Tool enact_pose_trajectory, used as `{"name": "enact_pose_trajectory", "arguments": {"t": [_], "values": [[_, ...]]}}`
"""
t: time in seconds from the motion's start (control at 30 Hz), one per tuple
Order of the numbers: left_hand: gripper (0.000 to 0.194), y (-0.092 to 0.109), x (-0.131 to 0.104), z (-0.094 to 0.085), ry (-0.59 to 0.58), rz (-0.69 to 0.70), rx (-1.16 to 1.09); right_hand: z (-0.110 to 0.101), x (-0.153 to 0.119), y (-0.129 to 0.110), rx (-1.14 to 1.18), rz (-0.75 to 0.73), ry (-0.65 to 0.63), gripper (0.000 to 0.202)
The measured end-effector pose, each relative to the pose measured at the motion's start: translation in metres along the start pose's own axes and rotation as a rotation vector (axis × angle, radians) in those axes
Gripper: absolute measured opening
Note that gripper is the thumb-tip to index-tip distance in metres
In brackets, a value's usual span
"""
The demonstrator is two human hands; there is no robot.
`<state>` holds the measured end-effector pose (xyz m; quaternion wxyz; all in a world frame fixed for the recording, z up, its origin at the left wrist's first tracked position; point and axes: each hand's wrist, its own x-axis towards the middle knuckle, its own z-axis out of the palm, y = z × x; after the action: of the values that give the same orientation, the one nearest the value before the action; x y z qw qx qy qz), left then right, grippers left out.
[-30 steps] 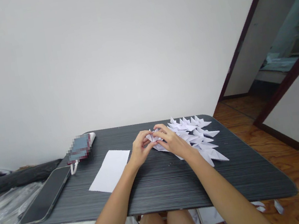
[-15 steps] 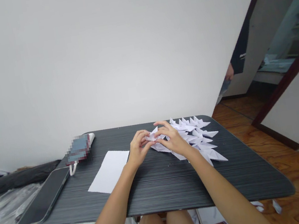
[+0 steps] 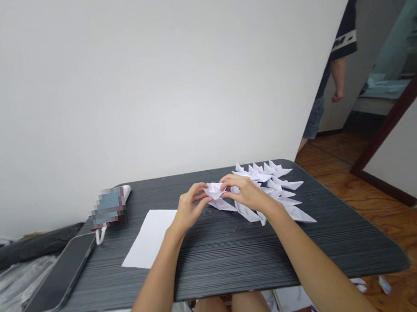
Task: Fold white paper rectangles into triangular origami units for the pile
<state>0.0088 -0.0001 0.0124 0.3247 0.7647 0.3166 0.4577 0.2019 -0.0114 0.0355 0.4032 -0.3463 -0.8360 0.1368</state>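
My left hand and my right hand both pinch a small folded white paper piece just above the dark table. Right behind and beside my right hand lies a pile of several folded white paper boats. A flat white sheet of paper lies on the table to the left of my left hand.
A black phone lies at the table's left edge, with a white cable and a blurred device behind it. Paper scraps litter the wooden floor. Another person stands in the doorway at the right.
My hands have shifted the folded piece slightly while working it between the fingers. A person has stepped into the doorway at the right.
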Motion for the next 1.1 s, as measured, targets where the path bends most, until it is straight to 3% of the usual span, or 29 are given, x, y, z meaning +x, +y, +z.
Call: {"name": "enact_pose_trajectory", "arguments": {"t": [0.1, 0.3, 0.43, 0.67, 0.87, 1.1], "values": [[0.038, 0.002, 0.001, -0.003, -0.064, 0.012, 0.024, 0.0, -0.001, 0.001, -0.029, -0.006, -0.033, 0.006], [0.035, 0.004, 0.001, -0.009, -0.182, 0.089, 0.139, 0.0, -0.002, 0.001, -0.081, -0.031, -0.125, 0.01], [0.022, 0.003, 0.001, -0.011, -0.246, 0.112, 0.219, 0.001, -0.002, 0.003, -0.102, -0.029, -0.153, 0.011], [0.023, -0.001, 0.002, -0.013, -0.104, 0.075, 0.154, 0.0, -0.002, 0.002, -0.008, 0.014, -0.071, 0.007], [0.028, 0.006, 0.003, -0.012, -0.175, 0.149, 0.135, 0.001, 0.0, 0.001, 0.05, -0.036, -0.046, 0.006], [0.026, 0.006, 0.002, -0.01, -0.134, 0.181, 0.178, 0.006, 0.0, 0.004, 0.096, -0.03, 0.001, 0.004]]}}
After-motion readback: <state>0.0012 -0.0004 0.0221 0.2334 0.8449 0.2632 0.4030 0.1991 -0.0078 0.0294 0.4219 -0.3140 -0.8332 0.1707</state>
